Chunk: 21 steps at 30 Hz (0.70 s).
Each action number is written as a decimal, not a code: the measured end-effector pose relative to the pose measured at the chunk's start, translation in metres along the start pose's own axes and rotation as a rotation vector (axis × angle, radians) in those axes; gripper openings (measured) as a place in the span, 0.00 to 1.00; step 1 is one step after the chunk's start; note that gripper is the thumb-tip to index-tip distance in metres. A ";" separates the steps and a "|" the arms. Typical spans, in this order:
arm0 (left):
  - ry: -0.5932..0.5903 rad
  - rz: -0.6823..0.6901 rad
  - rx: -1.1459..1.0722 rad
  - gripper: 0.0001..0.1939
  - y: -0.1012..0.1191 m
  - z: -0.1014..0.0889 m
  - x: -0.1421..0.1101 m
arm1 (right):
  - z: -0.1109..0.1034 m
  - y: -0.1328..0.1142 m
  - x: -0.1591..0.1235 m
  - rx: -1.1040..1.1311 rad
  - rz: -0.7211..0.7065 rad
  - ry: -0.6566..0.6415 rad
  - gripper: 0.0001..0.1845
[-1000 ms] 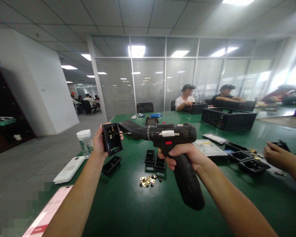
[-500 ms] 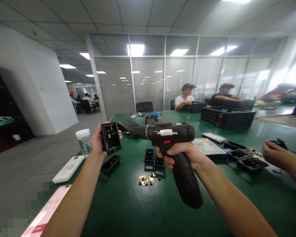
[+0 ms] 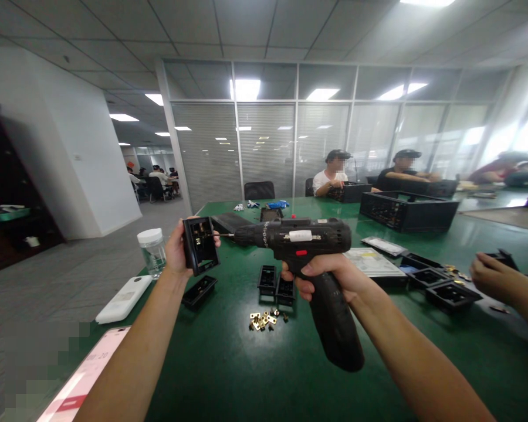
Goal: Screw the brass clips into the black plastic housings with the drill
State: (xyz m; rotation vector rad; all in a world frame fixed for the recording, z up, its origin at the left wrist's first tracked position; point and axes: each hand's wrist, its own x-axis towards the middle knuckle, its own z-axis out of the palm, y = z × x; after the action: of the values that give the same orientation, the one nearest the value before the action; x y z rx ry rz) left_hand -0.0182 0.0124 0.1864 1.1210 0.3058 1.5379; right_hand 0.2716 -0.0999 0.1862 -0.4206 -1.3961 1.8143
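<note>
The right hand (image 3: 332, 271) is wrapped round a black drill (image 3: 286, 237), its bit (image 3: 229, 235) pointing left into a black housing (image 3: 192, 249) (brass pieces (image 3: 198, 241) show inside) that the left hand (image 3: 175, 251) clasps above the green table (image 3: 229, 375), left of two similar housings (image 3: 267, 281); nearer lie loose brass plates (image 3: 270, 320).

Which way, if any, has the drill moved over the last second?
No: against the jar, the drill in the right hand shows no clear shift either way.
</note>
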 end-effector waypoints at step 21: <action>-0.057 0.010 -0.001 0.20 -0.002 -0.007 0.004 | 0.000 0.001 0.000 0.004 -0.005 -0.010 0.14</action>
State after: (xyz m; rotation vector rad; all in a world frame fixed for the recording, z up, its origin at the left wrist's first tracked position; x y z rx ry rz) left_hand -0.0218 0.0190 0.1836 1.1645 0.2609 1.5117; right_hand 0.2712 -0.1004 0.1851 -0.4061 -1.3989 1.8172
